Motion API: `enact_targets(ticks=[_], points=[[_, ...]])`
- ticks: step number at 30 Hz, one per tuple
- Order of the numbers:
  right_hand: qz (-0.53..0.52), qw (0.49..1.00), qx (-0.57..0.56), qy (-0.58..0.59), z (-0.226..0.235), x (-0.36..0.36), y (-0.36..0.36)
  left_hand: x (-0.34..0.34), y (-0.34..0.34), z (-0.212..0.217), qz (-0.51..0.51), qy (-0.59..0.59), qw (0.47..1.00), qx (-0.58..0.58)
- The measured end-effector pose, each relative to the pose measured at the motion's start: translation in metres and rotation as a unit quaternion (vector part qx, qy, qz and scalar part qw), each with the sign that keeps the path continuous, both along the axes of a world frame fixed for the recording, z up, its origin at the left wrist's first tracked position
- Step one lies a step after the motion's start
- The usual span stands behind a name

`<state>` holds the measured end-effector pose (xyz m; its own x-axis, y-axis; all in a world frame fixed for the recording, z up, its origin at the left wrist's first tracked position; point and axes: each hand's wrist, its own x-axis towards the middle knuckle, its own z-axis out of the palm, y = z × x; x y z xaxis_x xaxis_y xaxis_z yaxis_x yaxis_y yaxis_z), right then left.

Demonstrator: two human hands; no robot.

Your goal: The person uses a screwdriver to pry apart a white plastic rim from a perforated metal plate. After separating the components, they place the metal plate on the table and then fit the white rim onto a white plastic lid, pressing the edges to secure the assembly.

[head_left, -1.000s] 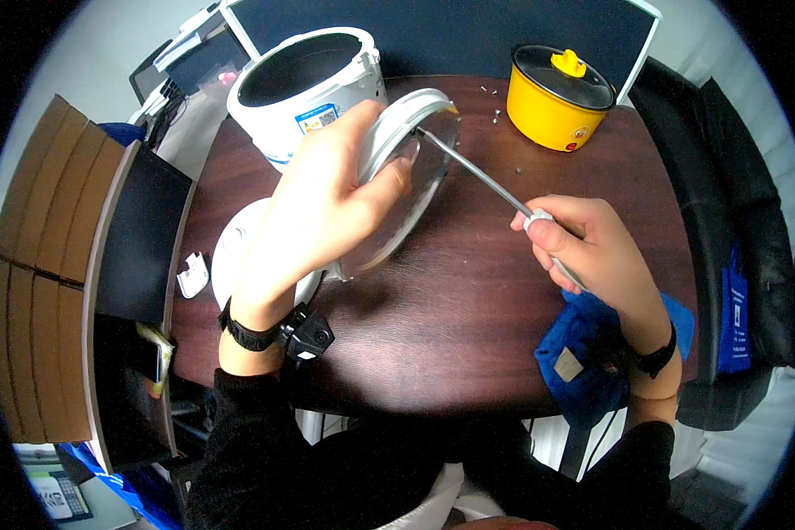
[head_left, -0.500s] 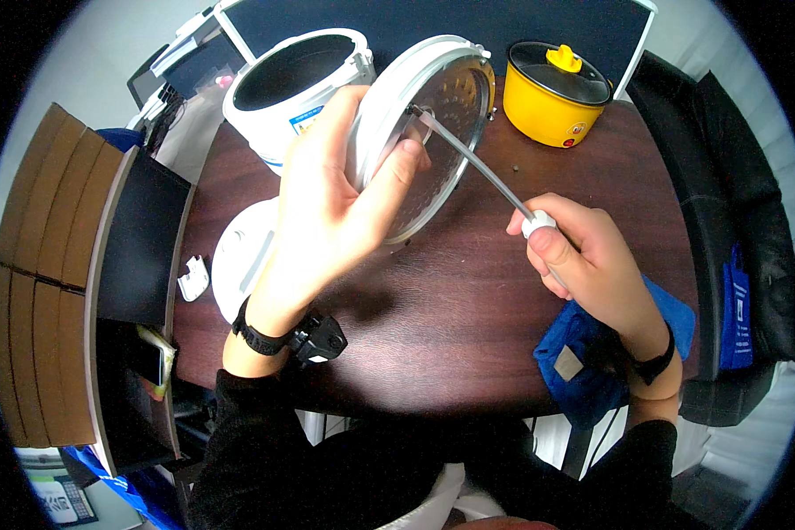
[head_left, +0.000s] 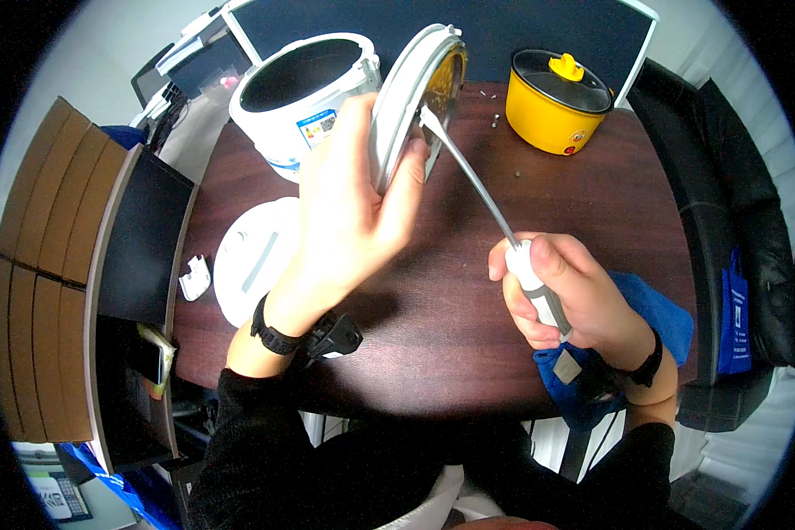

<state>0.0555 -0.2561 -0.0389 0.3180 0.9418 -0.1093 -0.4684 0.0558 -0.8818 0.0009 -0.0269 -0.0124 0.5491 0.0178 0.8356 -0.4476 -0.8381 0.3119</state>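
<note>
Raised above the table, a round white rice cooker lid point(head_left: 396, 97) is tilted nearly edge-on. My left hand point(head_left: 349, 194) grips its rim, thumb toward the metal inner side. My right hand point(head_left: 583, 296) is closed round the white and grey handle of a screwdriver point(head_left: 481, 188). The long shaft slants up to the lid's inner side, where a small pale piece shows at the tip; whether it sits in a screw cannot be made out. Behind my left hand stands the open white rice cooker body point(head_left: 278, 132). A round white cover point(head_left: 254, 265) lies beside my left forearm.
A yellow electric pot point(head_left: 548, 115) with a dark lid stands at the back right. Several small screws point(head_left: 495, 122) lie near it. A small white plastic part point(head_left: 196, 278) sits at the left edge. Blue cloth point(head_left: 658, 314) lies under my right wrist.
The lid has turned more edge-on, so less of its metal inner face shows. My right hand and the screwdriver handle have shifted left and down, with the tip still at the lid.
</note>
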Motion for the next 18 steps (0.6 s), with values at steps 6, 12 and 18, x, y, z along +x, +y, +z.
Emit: enact_targets(ticks=[6, 12, 18], points=[[0.016, 0.998, -0.010, 0.065, 0.001, 0.002, 0.000, 0.004, -0.001, -0.007, 0.028, 0.000, 1.000, 0.009], [0.048, 0.989, 0.013, 0.141, -0.003, 0.011, -0.001, 0.010, 0.003, -0.013, 0.022, -0.016, 1.000, 0.006], [0.073, 0.989, 0.020, 0.125, -0.001, 0.022, -0.004, 0.011, 0.010, -0.012, 0.029, -0.009, 0.999, 0.036]])
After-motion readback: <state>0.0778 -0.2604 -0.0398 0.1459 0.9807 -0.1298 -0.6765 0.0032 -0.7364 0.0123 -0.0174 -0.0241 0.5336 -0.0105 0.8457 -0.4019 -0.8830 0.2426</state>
